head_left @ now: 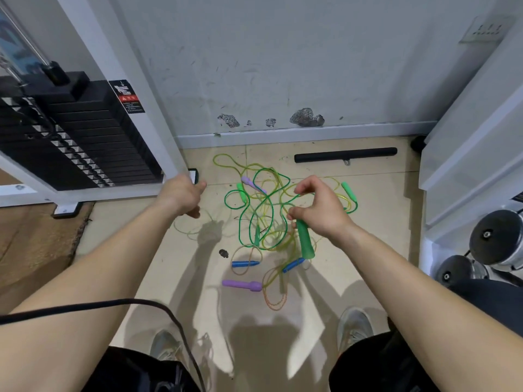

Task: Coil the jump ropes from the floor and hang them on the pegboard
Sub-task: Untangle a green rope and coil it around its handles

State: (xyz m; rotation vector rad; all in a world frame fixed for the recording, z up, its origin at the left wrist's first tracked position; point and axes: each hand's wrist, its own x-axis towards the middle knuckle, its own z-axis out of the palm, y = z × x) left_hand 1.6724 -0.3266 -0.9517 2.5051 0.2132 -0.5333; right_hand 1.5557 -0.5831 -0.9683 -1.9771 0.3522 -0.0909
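Green handle [305,241] gripped in right hand [317,207].

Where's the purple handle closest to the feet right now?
Head view, floor centre: the purple handle lies just below the left blue handle, ahead-right of the left shoe.

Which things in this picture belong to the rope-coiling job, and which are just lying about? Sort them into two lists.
For the job: green plastic rope handle, gripped by the right hand; thin tangled green cord; purple plastic handle; blue plastic handle.

Lying about: long black padded bar; black weight-plate stack; round chrome dumbbell.
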